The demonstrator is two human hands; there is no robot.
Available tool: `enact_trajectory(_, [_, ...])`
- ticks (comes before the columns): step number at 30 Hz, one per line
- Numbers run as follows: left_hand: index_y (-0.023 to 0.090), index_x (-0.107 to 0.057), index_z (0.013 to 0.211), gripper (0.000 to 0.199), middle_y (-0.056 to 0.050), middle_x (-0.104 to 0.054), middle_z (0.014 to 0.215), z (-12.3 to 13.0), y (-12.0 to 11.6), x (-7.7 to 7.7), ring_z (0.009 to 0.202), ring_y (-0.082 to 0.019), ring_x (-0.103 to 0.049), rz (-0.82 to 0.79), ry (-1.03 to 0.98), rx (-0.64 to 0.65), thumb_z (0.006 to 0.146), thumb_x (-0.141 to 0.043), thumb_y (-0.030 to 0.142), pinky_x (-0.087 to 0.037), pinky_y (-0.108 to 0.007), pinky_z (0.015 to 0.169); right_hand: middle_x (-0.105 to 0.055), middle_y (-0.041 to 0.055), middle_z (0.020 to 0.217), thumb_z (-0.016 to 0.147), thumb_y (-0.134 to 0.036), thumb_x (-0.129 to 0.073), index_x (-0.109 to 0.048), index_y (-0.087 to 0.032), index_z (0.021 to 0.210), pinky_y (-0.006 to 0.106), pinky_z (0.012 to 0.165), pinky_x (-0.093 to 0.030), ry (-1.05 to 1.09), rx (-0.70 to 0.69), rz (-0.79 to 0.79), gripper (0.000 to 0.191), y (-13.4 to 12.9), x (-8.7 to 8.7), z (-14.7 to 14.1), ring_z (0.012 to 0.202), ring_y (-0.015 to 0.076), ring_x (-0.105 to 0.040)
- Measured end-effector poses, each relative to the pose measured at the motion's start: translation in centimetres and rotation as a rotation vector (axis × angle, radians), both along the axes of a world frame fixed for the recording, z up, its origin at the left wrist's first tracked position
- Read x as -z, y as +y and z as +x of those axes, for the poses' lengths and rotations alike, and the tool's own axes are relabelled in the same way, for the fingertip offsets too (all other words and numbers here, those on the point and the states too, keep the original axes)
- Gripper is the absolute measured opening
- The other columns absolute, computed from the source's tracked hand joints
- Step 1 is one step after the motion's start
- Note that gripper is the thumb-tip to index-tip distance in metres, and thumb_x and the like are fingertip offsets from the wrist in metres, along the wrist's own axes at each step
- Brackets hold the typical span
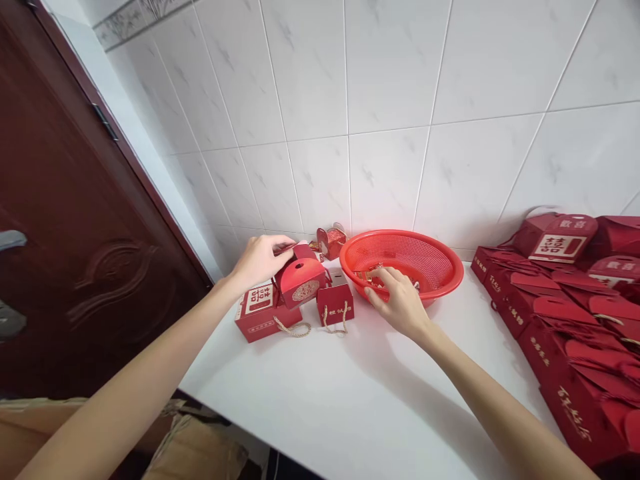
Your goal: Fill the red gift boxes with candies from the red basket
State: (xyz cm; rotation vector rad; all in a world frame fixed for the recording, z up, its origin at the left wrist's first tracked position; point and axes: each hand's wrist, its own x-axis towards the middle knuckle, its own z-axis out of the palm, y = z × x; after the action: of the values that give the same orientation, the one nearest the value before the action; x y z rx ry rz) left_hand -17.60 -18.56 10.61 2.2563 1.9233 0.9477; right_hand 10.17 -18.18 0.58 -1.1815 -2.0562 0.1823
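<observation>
My left hand [263,261] grips the upper left side of a small red gift box [303,279] with a rounded top and a gold medallion; it is held up, tilted, over other boxes. Beneath it lies a red box [267,313] with a white double-happiness panel and a rope handle. Just right stands a smaller red box [336,303] with rope handles. My right hand [400,300] reaches over the near rim of a red plastic basket [440,267]. Its thumb and fingers are apart near small wrapped candies [415,285], partly hidden by the hand.
A small red heart-ended box [331,242] stands near the tiled wall [390,160]. Many red gift boxes [560,313] are packed along the right side of the white table [320,387]. Cardboard [195,450] lies below the table's left edge, near a dark red door [75,233].
</observation>
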Motion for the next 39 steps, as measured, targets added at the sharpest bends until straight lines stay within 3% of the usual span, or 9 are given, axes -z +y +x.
enact_trajectory(6, [0.019, -0.076, 0.091, 0.034, -0.003, -0.077, 0.087, 3.4, -3.6, 0.4, 0.074, -0.018, -0.067, 0.282, -0.033, 0.126, 0.092, -0.054, 0.045, -0.051, -0.025, 0.068, -0.062, 0.0104, 0.131, 0.088, -0.050, -0.067, -0.054, -0.026, 0.125, 0.043, 0.096, -0.052, 0.547, -0.399, -0.318, 0.046, -2.9, -1.8, -0.5, 0.119, 0.0262, -0.061])
enact_trajectory(10, [0.018, -0.075, 0.087, 0.026, -0.002, -0.074, 0.077, 5.6, -5.4, 1.0, 0.065, -0.013, -0.062, 0.470, -0.023, 0.184, 0.094, -0.055, 0.035, -0.047, -0.023, 0.059, -0.047, 0.0127, 0.151, 0.086, -0.053, -0.069, -0.041, -0.030, 0.142, 0.048, 0.104, -0.049, 0.650, -0.532, -0.548, 0.067, -4.4, -2.5, -0.8, 0.139, 0.0290, -0.045])
enact_trajectory(14, [0.017, -0.073, 0.086, 0.022, -0.001, -0.070, 0.072, 6.9, -6.1, 1.5, 0.059, -0.011, -0.058, 0.614, -0.059, 0.204, 0.095, -0.057, 0.029, -0.046, -0.023, 0.057, -0.052, 0.0142, 0.146, 0.084, -0.053, -0.071, -0.031, -0.029, 0.151, 0.049, 0.099, -0.052, 0.671, -0.595, -0.666, 0.081, -5.2, -2.8, -0.9, 0.128, 0.0303, -0.056])
enact_trajectory(18, [0.017, -0.073, 0.093, 0.018, -0.001, -0.073, 0.078, 7.4, -6.1, 1.9, 0.065, -0.011, -0.062, 0.651, -0.129, 0.240, 0.096, -0.058, 0.027, -0.051, -0.022, 0.063, -0.058, 0.0131, 0.139, 0.082, -0.054, -0.073, -0.035, -0.027, 0.150, 0.046, 0.096, -0.054, 0.687, -0.607, -0.700, 0.082, -5.0, -3.1, -0.6, 0.122, 0.0296, -0.060])
enact_trajectory(23, [0.018, -0.070, 0.110, 0.023, -0.005, -0.075, 0.103, 7.2, -6.4, 2.5, 0.084, -0.016, -0.070, 0.487, -0.272, 0.332, 0.096, -0.059, 0.033, -0.058, -0.026, 0.075, -0.053, 0.0102, 0.146, 0.080, -0.053, -0.075, -0.041, -0.028, 0.145, 0.046, 0.107, -0.047, 0.674, -0.502, -0.637, 0.078, -4.3, -3.5, 0.3, 0.131, 0.0288, -0.054])
enact_trajectory(27, [0.019, -0.068, 0.113, 0.026, -0.004, -0.075, 0.098, 7.1, -6.9, 2.9, 0.082, -0.017, -0.070, 0.359, -0.331, 0.325, 0.100, -0.049, 0.033, -0.058, -0.026, 0.070, -0.053, 0.0069, 0.147, 0.085, -0.061, -0.065, -0.045, -0.031, 0.144, 0.049, 0.110, -0.044, 0.607, -0.388, -0.599, 0.069, -3.9, -4.1, 1.4, 0.131, 0.0293, -0.053])
enact_trajectory(32, [0.021, -0.056, 0.134, 0.035, 0.002, -0.069, 0.078, 7.5, -7.1, 3.2, 0.060, -0.011, -0.061, 0.385, -0.254, 0.274, 0.100, -0.051, 0.025, -0.051, -0.022, 0.059, -0.059, 0.0044, 0.141, 0.092, -0.066, -0.052, -0.057, -0.035, 0.137, 0.052, 0.109, -0.045, 0.506, -0.353, -0.648, 0.055, -4.1, -5.6, 2.8, 0.129, 0.0313, -0.055])
enact_trajectory(35, [0.022, -0.064, 0.123, 0.028, 0.005, -0.065, 0.068, 8.0, -7.0, 3.1, 0.050, -0.009, -0.053, 0.370, -0.200, 0.348, 0.100, -0.049, 0.022, -0.046, -0.022, 0.054, -0.056, 0.0056, 0.144, 0.085, -0.062, -0.065, -0.056, -0.034, 0.139, 0.051, 0.110, -0.045, 0.357, -0.364, -0.665, 0.061, -4.4, -6.6, 4.0, 0.134, 0.0323, -0.051])
enact_trajectory(39, [0.020, -0.072, 0.097, 0.025, 0.001, -0.071, 0.076, 9.2, -6.5, 3.3, 0.061, -0.011, -0.061, 0.317, -0.182, 0.534, 0.097, -0.048, 0.013, -0.049, -0.022, 0.059, -0.053, 0.0065, 0.147, 0.084, -0.056, -0.069, -0.053, -0.032, 0.141, 0.047, 0.108, -0.047, 0.217, -0.407, -0.642, 0.065, -5.0, -7.4, 5.2, 0.133, 0.0300, -0.052])
